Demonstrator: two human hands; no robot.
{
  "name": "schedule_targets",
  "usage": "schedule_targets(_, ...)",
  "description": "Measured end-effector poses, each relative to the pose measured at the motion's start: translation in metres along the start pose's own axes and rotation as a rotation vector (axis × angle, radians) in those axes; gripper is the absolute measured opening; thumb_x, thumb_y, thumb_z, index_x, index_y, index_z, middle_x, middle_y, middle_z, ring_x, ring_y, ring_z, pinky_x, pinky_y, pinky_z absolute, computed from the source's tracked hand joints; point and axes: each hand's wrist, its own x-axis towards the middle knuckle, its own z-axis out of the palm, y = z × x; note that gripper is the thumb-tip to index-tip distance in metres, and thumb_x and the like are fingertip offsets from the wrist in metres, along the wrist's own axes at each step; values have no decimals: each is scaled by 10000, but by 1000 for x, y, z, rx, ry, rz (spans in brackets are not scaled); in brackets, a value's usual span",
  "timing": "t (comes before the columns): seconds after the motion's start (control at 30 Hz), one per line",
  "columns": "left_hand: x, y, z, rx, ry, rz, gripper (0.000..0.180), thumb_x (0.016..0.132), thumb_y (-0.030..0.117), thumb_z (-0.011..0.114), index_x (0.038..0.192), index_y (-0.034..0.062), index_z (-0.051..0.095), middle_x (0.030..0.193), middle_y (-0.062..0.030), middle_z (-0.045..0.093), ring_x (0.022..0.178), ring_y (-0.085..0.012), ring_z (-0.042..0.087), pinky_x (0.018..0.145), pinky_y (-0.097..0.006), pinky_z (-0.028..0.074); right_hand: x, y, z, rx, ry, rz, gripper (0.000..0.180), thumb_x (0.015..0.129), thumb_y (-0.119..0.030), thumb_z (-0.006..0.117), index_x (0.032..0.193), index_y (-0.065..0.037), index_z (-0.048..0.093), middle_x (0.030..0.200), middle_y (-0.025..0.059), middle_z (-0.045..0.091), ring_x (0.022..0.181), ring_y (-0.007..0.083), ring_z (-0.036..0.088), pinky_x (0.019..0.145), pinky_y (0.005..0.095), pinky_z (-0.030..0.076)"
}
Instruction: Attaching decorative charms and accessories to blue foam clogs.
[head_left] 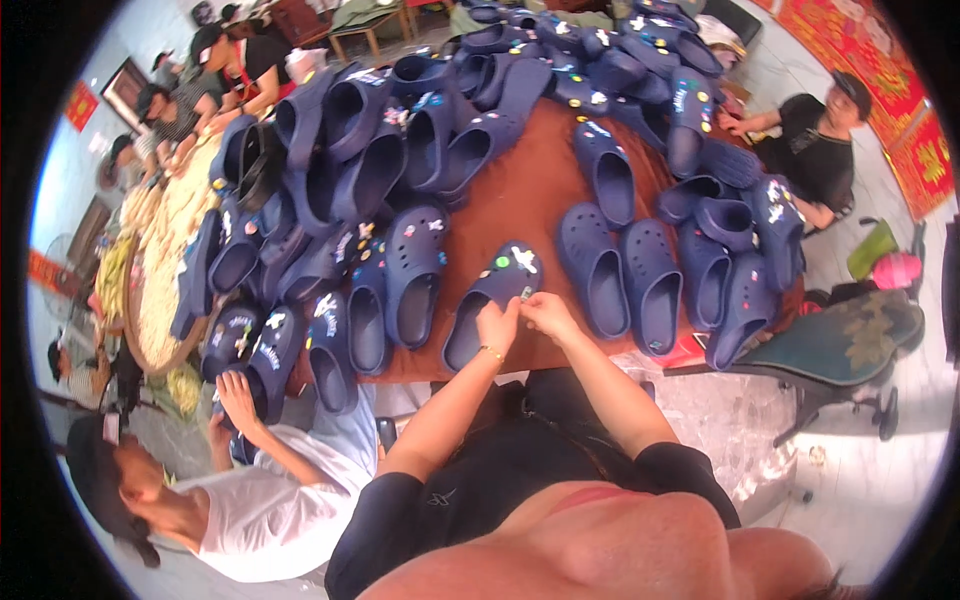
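Observation:
A navy clog (466, 318) with a white, a green and other small charms on its toe lies at the table's near edge, toe pointing away. My left hand (497, 328) is closed on its right side. Just beside it my right hand (550, 316) is pinched shut, its fingertips meeting the left ones at the clog's edge. Whatever the right fingers hold is too small to make out. Two plain navy clogs, one (592, 265) behind the other (652, 285), lie right of my hands. Left of them stands another clog (414, 280) with bare holes.
A brown-red cloth (520, 190) covers the table, heaped with navy clogs on both sides and at the back. At lower left a person in white (290, 500) handles a clog. Someone in black (815, 150) sits at far right, near a dark green chair (850, 340).

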Motion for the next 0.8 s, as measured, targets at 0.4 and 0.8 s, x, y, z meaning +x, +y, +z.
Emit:
schedule_targets(0.4,-8,1,-4,-29,-35,-155,447,695,380,696,667,-50,577,693,-229,604,674,-301,626,571,-366,459,2,-6,-11,22,-141,183,98,747,-129,578,717,-36,590,625,42,570,486,110,508,420,218,380)
schedule_targets(0.8,1,9,-5,-148,-31,-221,408,667,358,655,670,-44,587,664,-226,596,675,-352,612,612,-399,474,7,-23,-12,-75,-169,214,100,731,-106,569,647,-57,543,569,22,536,446,95,492,386,209,358)
